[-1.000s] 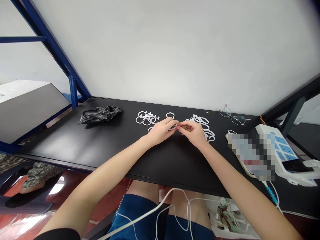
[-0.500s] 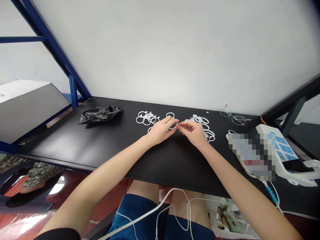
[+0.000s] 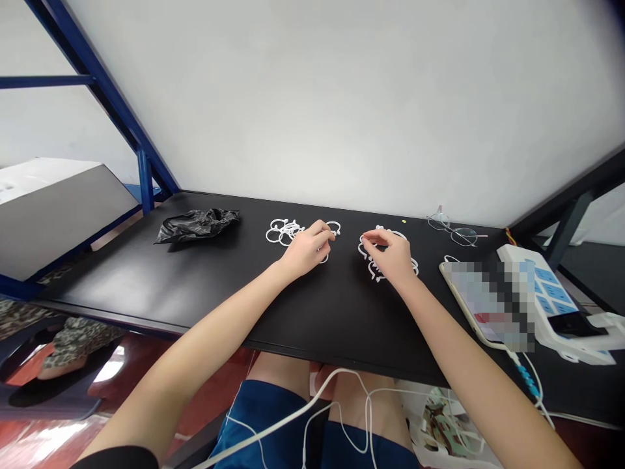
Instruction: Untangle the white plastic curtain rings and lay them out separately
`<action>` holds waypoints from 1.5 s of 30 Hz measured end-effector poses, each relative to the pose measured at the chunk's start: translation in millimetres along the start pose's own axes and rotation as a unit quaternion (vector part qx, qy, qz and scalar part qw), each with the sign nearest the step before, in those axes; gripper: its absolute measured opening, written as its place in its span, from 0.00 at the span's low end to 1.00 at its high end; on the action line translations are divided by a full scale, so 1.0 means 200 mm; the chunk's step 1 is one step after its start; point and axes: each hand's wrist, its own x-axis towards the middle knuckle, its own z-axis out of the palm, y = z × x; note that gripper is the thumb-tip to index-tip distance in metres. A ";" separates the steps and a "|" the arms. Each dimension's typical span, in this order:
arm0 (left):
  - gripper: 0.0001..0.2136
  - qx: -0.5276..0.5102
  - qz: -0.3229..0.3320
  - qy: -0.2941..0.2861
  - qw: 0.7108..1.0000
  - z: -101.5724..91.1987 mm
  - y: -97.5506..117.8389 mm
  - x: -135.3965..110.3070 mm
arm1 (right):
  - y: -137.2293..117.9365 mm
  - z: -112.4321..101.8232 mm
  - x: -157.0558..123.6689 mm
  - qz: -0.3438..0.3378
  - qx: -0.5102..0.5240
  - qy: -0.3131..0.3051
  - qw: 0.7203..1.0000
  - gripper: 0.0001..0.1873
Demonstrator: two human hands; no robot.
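White open plastic rings with small ball ends, like shower curtain rings, lie on the black tabletop. My left hand point(image 3: 307, 249) is closed with curled fingers, and part of a white ring point(image 3: 324, 259) shows below its fingertips. Just beyond it lies another ring point(image 3: 334, 227). To its left sits a loose cluster of rings point(image 3: 288, 230), partly hidden by the hand. My right hand point(image 3: 390, 253) pinches at the left edge of a second pile of rings point(image 3: 375, 270); a ring point(image 3: 362, 247) shows at its thumb and index tips. The hand covers much of that pile.
A crumpled black plastic bag point(image 3: 198, 225) lies at the left. Eyeglasses point(image 3: 463, 236) rest near the wall. A phone point(image 3: 488, 306) and a white power strip point(image 3: 551, 293) are at the right. White cables point(image 3: 312, 398) hang over my lap, below the table edge.
My hands have moved apart from the ring between them. The left hand has drawn back left; the right has shifted right to the pile.
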 end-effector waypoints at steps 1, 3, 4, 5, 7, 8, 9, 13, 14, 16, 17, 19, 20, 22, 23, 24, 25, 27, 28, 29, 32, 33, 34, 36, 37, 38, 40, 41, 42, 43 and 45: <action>0.10 0.006 -0.003 -0.003 1.000 0.00 0.00 0.00 | 0.00 0.00 0.00 -0.008 -0.020 -0.017 1.000 0.08; 0.09 0.019 -0.006 -0.005 1.000 0.01 -0.01 0.00 | 0.01 0.01 -0.01 -0.017 -0.053 -0.051 0.997 0.09; 0.09 0.024 -0.007 -0.005 1.000 0.02 -0.01 0.00 | 0.01 0.01 -0.01 -0.018 -0.063 -0.064 0.996 0.10; 0.09 0.027 -0.009 -0.008 1.000 0.02 -0.02 0.00 | 0.02 0.01 -0.01 -0.019 -0.069 -0.074 0.995 0.10; 0.09 0.030 -0.011 -0.019 0.999 0.04 -0.03 0.00 | 0.02 0.02 -0.02 -0.025 -0.073 -0.086 0.993 0.10; 0.09 0.029 -0.013 -0.026 0.999 0.04 -0.03 0.00 | 0.02 0.02 -0.02 -0.030 -0.073 -0.089 0.993 0.10; 0.10 0.027 -0.015 -0.032 0.999 0.05 -0.04 0.00 | 0.03 0.02 -0.02 -0.035 -0.072 -0.092 0.993 0.10; 0.08 0.023 -0.030 -0.032 0.999 0.06 -0.04 0.00 | 0.03 0.02 -0.02 -0.040 -0.068 -0.100 0.992 0.11; 0.08 0.023 -0.034 -0.030 0.999 0.06 -0.05 0.00 | 0.02 0.02 -0.02 -0.039 -0.067 -0.101 0.992 0.11; 0.07 0.024 -0.042 -0.029 0.998 0.06 -0.05 0.00 | 0.02 0.02 -0.02 -0.034 -0.067 -0.103 0.992 0.11; 0.06 0.025 -0.046 -0.029 0.998 0.06 -0.05 0.00 | 0.02 0.02 -0.02 -0.032 -0.066 -0.103 0.992 0.11; 0.05 0.028 -0.053 -0.031 0.998 0.07 -0.05 0.00 | 0.02 0.02 -0.02 -0.028 -0.065 -0.102 0.992 0.11; 0.05 0.030 -0.056 -0.031 0.997 0.07 -0.05 0.00 | 0.01 0.02 -0.02 -0.027 -0.065 -0.102 0.992 0.11; 0.04 0.039 -0.059 -0.031 0.997 0.07 -0.05 0.01 | 0.02 0.02 -0.02 -0.028 -0.067 -0.097 0.993 0.11; 0.04 0.044 -0.060 -0.030 0.997 0.07 -0.05 0.01 | 0.02 0.02 -0.02 -0.031 -0.068 -0.093 0.993 0.11; 0.04 0.049 -0.060 -0.030 0.996 0.07 -0.05 0.01 | 0.02 0.02 -0.02 -0.036 -0.069 -0.088 0.993 0.11; 0.04 0.054 -0.060 -0.030 0.996 0.07 -0.05 0.01 | 0.02 0.02 -0.02 -0.041 -0.069 -0.083 0.993 0.11; 0.04 0.061 -0.060 -0.030 0.996 0.07 -0.05 0.01 | 0.03 0.03 -0.02 -0.050 -0.069 -0.073 0.994 0.12; 0.04 0.063 -0.061 -0.030 0.996 0.07 -0.06 0.01 | 0.03 0.03 -0.02 -0.053 -0.071 -0.068 0.994 0.12; 0.04 0.064 -0.063 -0.030 0.996 0.07 -0.06 0.01 | 0.03 0.03 -0.02 -0.057 -0.075 -0.062 0.994 0.12; 0.05 0.068 -0.069 -0.031 0.995 0.07 -0.06 0.01 | 0.03 0.02 -0.01 -0.073 -0.088 -0.042 0.993 0.13; 0.05 0.069 -0.072 -0.032 0.994 0.07 -0.05 0.01 | 0.03 0.02 -0.01 -0.078 -0.092 -0.035 0.992 0.13; 0.05 0.071 -0.075 -0.034 0.994 0.07 -0.05 0.01 | 0.03 0.02 -0.01 -0.082 -0.094 -0.029 0.992 0.13; 0.05 0.074 -0.080 -0.037 0.993 0.07 -0.05 0.01 | 0.03 0.02 -0.01 -0.089 -0.095 -0.016 0.991 0.14; 0.05 0.074 -0.082 -0.038 0.993 0.07 -0.05 0.01 | 0.03 0.02 -0.01 -0.091 -0.095 -0.012 0.991 0.14; 0.05 0.075 -0.084 -0.039 0.993 0.07 -0.05 0.01 | 0.02 0.02 -0.01 -0.093 -0.094 -0.009 0.991 0.14; 0.05 0.075 -0.084 -0.039 0.993 0.07 -0.06 0.01 | 0.03 0.02 -0.01 -0.094 -0.093 -0.007 0.991 0.13; 0.05 0.075 -0.084 -0.039 0.993 0.07 -0.06 0.00 | 0.03 0.02 -0.01 -0.094 -0.093 -0.009 0.991 0.13; 0.06 0.074 -0.083 -0.038 0.993 0.07 -0.06 0.00 | 0.03 0.02 -0.01 -0.094 -0.094 -0.012 0.991 0.13; 0.06 0.074 -0.083 -0.036 0.993 0.07 -0.06 0.00 | 0.03 0.02 -0.01 -0.093 -0.094 -0.014 0.991 0.12; 0.06 0.073 -0.080 -0.034 0.994 0.06 -0.05 0.00 | 0.03 0.03 -0.01 -0.091 -0.092 -0.021 0.991 0.11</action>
